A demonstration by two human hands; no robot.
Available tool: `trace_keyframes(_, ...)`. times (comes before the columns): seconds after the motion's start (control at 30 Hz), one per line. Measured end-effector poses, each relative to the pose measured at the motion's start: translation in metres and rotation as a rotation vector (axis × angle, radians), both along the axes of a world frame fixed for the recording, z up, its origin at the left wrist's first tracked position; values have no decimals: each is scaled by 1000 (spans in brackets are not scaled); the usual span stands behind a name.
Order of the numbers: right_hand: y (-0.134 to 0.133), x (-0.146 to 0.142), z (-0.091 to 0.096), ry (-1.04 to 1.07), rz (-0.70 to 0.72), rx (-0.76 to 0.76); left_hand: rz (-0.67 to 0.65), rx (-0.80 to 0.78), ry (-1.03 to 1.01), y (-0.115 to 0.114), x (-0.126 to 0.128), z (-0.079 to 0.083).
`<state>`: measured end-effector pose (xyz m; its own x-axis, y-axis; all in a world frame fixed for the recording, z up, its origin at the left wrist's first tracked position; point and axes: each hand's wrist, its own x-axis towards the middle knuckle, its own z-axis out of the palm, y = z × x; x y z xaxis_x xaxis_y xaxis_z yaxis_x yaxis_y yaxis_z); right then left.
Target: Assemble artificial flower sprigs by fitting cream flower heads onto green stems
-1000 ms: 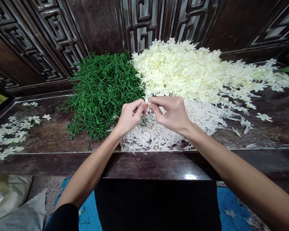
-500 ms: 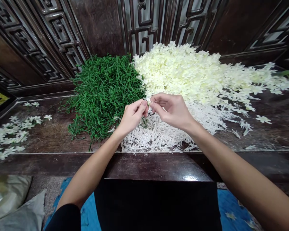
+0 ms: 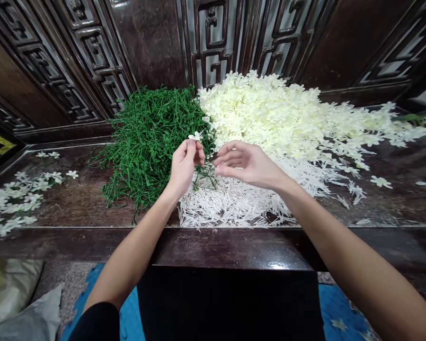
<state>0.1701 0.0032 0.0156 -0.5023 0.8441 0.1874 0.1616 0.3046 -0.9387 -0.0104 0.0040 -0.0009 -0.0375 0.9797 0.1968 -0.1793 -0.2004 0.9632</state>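
A small white artificial flower (image 3: 195, 136) is pinched between the thumb and finger of my left hand (image 3: 183, 166), just in front of the green pile. My right hand (image 3: 247, 164) hovers a little to the right, fingers parted, with nothing visible in them. Beneath and in front of it spreads a heap of thin white plastic sticks (image 3: 230, 203). Green plastic stems (image 3: 156, 128) lie tangled behind my left hand. Beyond my right hand rises a large mound of cream-white flower heads (image 3: 270, 109).
Several white flowers with green parts (image 3: 24, 199) lie at the left of the dark wooden bench (image 3: 81, 203). A single flower head (image 3: 381, 182) sits on the right. Carved wooden panels (image 3: 149, 42) stand behind. Pale sacks (image 3: 17, 293) rest on the floor at lower left.
My hands have moved apart from where they met. The left has gone left and slightly up with the flower; the right has opened its fingers and come away from it.
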Motion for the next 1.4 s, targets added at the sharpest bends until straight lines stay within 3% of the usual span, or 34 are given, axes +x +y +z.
trace_keyframes(0.1,2,1,-2,-71,2,70,4,-59,-58,2,-2,2)
trace_keyframes(0.17,6,5,-2,-76,-72,104,-5,-91,-82,2,-3,2)
trace_keyframes(0.3,27,28,-5,-55,-431,218,-23,-134,-96,0,-5,3)
trace_keyframes(0.37,38,43,-9,-150,-635,316,-52,-149,-106,-1,-6,4)
trace_keyframes(0.43,46,52,-16,-335,-706,300,-73,-159,-117,-2,-5,5)
trace_keyframes(0.53,46,53,-24,-543,-597,264,-83,-161,-121,-4,-4,7)
trace_keyframes(0.67,37,38,-34,-740,-305,409,-104,-144,-137,-6,-2,6)
trace_keyframes(0.83,36,30,-44,-921,-222,451,-145,-132,-140,-7,0,3)
trace_keyframes(1.03,38,30,-37,-775,-353,481,-127,-174,-85,-6,1,-1)
trace_keyframes(1.27,39,23,-28,-296,-512,368,-137,-178,-92,-4,3,-6)
trace_keyframes(1.4,39,24,-30,-240,-530,369,-132,-195,-50,-5,1,-4)
